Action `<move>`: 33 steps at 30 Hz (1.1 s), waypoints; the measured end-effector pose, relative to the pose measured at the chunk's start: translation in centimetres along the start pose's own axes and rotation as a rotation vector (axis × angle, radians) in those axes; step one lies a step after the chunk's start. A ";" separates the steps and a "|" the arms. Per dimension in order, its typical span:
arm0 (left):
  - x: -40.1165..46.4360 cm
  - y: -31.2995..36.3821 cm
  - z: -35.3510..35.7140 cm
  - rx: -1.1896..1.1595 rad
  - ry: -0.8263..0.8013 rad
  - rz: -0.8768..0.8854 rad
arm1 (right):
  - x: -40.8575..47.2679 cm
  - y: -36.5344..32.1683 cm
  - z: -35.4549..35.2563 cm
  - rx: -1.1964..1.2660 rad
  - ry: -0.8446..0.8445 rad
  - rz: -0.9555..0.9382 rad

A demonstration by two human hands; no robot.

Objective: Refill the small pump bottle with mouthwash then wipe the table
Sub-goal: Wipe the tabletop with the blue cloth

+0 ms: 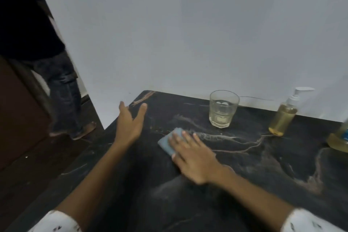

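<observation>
I judge the refill done and the wipe under way. The small pump bottle stands upright at the back right of the dark worktop, near the wall, its pump head on and amber liquid filling most of its body. A glass stands to its left, well apart from it, with only a shallow pale layer at the bottom. At the right edge of the view I see part of a larger container of yellowish liquid, probably the mouthwash supply, though it is cut off and blurred. My right hand lies flat on a blue-grey sponge, fingers straight, pressing it onto the worktop in front of the glass. My left hand is open, fingers spread, hovering over the far left corner and holding nothing. I cannot tell how much of the surface has been covered; the marbled pattern hides any wet streaks, so the wiping likely has some way to go.
</observation>
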State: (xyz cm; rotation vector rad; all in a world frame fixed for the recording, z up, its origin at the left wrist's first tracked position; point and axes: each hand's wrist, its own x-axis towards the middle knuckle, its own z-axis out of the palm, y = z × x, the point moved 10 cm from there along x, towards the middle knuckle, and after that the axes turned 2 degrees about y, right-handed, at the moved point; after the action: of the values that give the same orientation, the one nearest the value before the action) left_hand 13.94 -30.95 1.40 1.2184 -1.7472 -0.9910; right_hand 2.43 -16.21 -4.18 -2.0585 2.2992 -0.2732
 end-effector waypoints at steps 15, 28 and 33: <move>2.7 -2.4 -2.1 -0.037 0.063 0.065 | 17.6 -8.5 1.9 0.013 -0.056 -0.195; 1.1 -3.1 -3.0 -0.023 0.030 -0.008 | 16.5 4.9 0.2 -0.008 -0.035 0.299; -0.1 -1.4 -6.0 -0.052 0.085 -0.004 | 13.2 -6.5 2.2 -0.027 -0.053 -0.116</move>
State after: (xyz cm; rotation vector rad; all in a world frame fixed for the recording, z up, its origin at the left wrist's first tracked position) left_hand 19.87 -32.23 2.49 1.2142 -1.6438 -0.9675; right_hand 7.63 -30.17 -4.21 -2.1876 2.1698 -0.1894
